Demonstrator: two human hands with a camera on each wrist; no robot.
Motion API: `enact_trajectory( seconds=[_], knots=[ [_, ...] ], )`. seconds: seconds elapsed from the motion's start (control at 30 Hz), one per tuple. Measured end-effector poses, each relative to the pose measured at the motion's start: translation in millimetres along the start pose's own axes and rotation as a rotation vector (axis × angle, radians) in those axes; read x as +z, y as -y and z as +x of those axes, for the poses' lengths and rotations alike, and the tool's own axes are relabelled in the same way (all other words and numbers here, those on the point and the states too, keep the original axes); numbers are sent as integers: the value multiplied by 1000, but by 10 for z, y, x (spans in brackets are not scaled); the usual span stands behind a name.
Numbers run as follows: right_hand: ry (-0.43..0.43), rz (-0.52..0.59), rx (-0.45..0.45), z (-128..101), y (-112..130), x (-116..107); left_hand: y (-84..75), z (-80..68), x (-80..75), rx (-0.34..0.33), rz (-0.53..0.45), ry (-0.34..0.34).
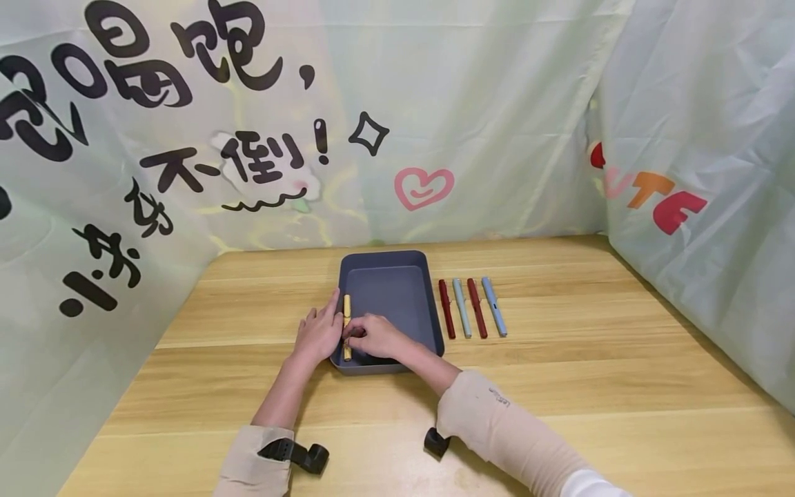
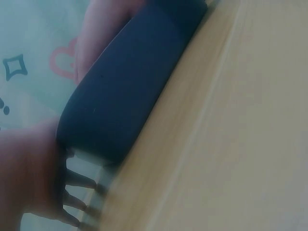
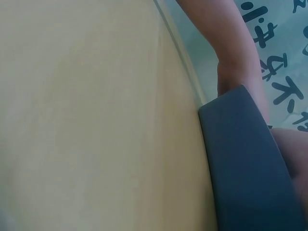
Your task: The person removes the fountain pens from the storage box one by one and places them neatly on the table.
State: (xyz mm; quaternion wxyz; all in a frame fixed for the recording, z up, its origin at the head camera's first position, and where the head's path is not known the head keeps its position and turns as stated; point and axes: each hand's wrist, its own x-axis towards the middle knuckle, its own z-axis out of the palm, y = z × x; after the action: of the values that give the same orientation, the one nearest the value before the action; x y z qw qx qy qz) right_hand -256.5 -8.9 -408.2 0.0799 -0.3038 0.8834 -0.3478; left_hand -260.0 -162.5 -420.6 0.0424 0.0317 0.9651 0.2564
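Note:
A dark blue-grey rectangular tray (image 1: 397,290) lies on the table. Along the inside of its left wall is a yellow pen (image 1: 347,305), partly covered by fingers. My right hand (image 1: 377,336) reaches over the tray from the right and pinches the pen near its middle with thumb and fingers. At the left wall my left hand (image 1: 319,331) rests against the rim, fingers extended and index pointing forward. The left wrist view shows the left hand (image 2: 31,173) beside the tray's outer wall (image 2: 120,82), fingers spread. In the right wrist view the tray's wall (image 3: 250,168) hides most of both hands.
To the right of the tray several pens lie side by side: a dark red pen (image 1: 446,308), a pale blue-green pen (image 1: 462,308), another dark red pen (image 1: 477,308) and a blue pen (image 1: 494,306). Behind the wooden table (image 1: 559,386) hangs a printed cloth (image 1: 509,138).

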Motion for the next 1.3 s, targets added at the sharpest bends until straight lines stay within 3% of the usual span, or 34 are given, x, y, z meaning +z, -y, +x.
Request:
enact_trajectory(
  seconds=[0.3,0.57,0.67,1.03,1.3],
  knots=[
    [-26,-131,76,-8,50,12,-15,6,-3,-1,-8,2],
    [-22,-127,162,-18,110,15,-14,9,-1,-14,-16,16],
    [-18,-50,187,-19,95,0,-19,8,-2,-16,-22,20],
    [39,423,292,-68,-6,-129,-15,-2,4,-8,-26,16],
    [52,571,301,-120,-33,-178,-2,0,-1,-3,-21,10]
  ],
)
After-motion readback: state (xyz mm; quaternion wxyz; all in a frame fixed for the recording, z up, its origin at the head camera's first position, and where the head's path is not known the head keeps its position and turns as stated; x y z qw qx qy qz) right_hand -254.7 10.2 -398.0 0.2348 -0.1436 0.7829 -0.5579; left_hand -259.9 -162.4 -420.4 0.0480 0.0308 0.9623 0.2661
